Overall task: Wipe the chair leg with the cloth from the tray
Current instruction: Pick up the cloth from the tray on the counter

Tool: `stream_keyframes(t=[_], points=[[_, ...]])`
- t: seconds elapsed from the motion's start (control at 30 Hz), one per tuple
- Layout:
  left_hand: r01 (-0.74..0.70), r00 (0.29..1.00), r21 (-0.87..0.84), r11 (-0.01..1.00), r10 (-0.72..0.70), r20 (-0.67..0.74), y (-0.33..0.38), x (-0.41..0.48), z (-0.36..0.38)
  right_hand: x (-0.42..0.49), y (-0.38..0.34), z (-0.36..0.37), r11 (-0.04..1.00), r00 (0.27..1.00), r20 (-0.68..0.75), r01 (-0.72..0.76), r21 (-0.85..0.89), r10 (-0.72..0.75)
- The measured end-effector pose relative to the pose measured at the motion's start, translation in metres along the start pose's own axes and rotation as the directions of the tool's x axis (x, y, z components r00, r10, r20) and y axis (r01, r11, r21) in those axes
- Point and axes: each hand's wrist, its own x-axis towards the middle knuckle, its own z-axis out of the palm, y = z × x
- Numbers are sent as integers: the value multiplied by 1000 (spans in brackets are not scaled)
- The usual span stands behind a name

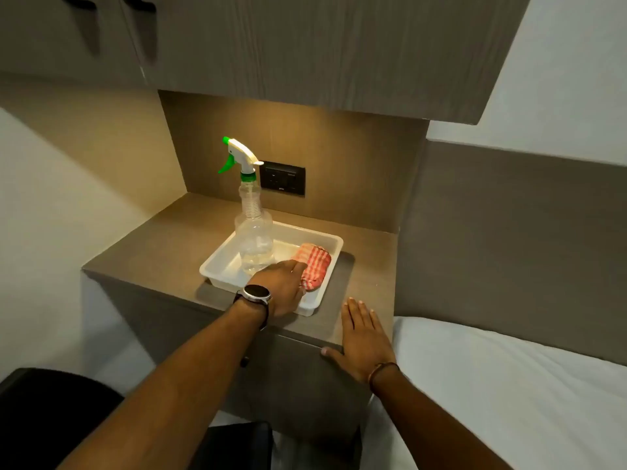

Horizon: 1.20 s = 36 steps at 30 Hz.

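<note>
1 head-worn view, forward and down, close above the bedside counter (163,252).

Wood-grain nightstand (163,252) under both hands, lit alcove w/ black outlet (282,178) beyond, white bed (509,378) right.

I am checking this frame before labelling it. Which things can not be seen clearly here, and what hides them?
Head view only:
- Left hand fingertips: hidden by the hand's own back, so a grip on the cloth cannot be confirmed.
- Near part of the cloth: covered by that hand.
- Chair leg: not visible; only a dark shape, cut by the bottom-left edge.
- Spray bottle liquid level: unclear through clear plastic.
- Wall socket markings: too small.
</note>
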Motion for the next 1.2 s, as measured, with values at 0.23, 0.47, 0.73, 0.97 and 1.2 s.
stream_keyframes(t=[0.23,0.47,0.73,0.97,1.2], points=[[87,974,-115,990,-60,220,-9,45,18,6,4,5,998,999,-24,31,-47,-32],[127,975,13,992,-127,183,-1,66,31,8,6,11,998,999,-28,41,-57,-42],[180,974,-253,950,-209,-91,-8,49,21,5,5,4,997,999,-29,35,-69,-38],[142,870,-549,824,-368,-329,-33,-20,-13,-1,2,-5,999,999,-28,38,-11,-38],[195,783,-794,576,-579,-228,-62,-152,-7,-59,-12,10,999,993,-116,18,45,-13]])
